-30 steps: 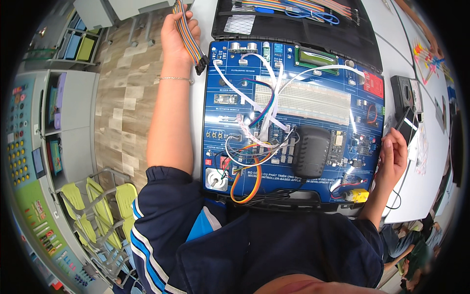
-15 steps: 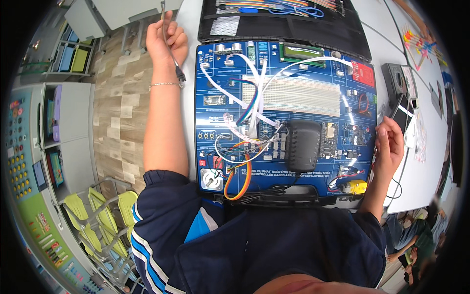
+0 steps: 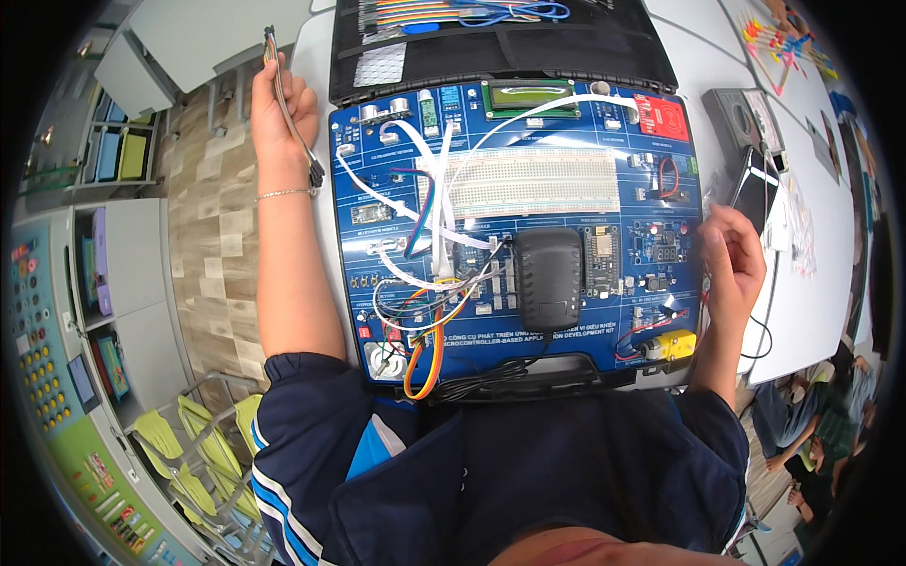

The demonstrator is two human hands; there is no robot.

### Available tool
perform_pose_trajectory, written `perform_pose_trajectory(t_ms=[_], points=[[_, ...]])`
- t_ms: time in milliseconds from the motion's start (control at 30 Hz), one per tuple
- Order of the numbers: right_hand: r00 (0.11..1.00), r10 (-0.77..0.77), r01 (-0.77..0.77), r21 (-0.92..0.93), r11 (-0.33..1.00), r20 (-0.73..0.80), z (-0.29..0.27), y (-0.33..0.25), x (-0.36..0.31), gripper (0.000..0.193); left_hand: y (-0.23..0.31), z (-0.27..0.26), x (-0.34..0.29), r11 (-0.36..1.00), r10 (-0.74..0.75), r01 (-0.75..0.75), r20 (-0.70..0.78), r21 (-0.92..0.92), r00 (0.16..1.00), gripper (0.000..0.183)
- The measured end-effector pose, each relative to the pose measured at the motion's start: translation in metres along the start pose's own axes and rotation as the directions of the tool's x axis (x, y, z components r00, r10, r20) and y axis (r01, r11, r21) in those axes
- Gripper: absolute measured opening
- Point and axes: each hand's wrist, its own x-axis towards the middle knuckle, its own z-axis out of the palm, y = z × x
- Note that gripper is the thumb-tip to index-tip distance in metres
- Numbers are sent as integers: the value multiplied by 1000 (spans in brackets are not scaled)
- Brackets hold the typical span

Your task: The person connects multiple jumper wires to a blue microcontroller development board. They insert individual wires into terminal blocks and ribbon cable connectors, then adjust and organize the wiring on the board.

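Observation:
My left hand (image 3: pixel 285 123) is raised beyond the board's far left corner, closed around a thin bundle of jumper wires (image 3: pixel 305 154). Black connectors show at both ends of that bundle. My right hand (image 3: pixel 734 264) rests by the right edge of the blue electronics trainer board (image 3: pixel 604 307), fingers curled in. Whatever its fingertips may grip is hidden. On the board are a white breadboard (image 3: pixel 528 181), a small green-framed display (image 3: pixel 530 98) and a black power adapter (image 3: pixel 547 281). White ribbon cables (image 3: pixel 442 203) and an orange-yellow loop of wires (image 3: pixel 436 363) cross its left half.
The case's open black lid (image 3: pixel 510 61) holds coloured wires and a blue cable. Right of the board lie a multimeter (image 3: pixel 738 115) and a dark phone (image 3: pixel 758 184). A yellow motor (image 3: pixel 676 346) sits at the near right corner. Green chairs (image 3: pixel 193 439) stand left; people (image 3: pixel 816 424) are at lower right.
The whole view has shifted, so the board appears farther left. My left hand still holds the wires, whose upper end now shows its connector. My right hand's fingers look more curled.

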Motion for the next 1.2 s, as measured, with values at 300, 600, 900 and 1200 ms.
perform_pose_trajectory(t_ms=[300, 600, 900, 1200], points=[[999, -38, 39, -25, 999, 27, 6, -8, -2, 26, -1, 7, -3, 999, 24, -24, -3, 41, 1000, 23], [996, -84, 84, -29, 996, 20, 7, -17, -8, 22, 0, 5, -2, 996, 50, -51, 21, 68, 999, 20], [991, -129, 128, -23, 991, -20, 5, -21, -10, 23, 2, 0, 2, 998, 24, -26, 32, 61, 999, 22], [991, -128, 126, -47, 991, -39, 2, -21, -14, 29, 1, -2, 2, 998, 47, -49, 66, 27, 997, 18]])
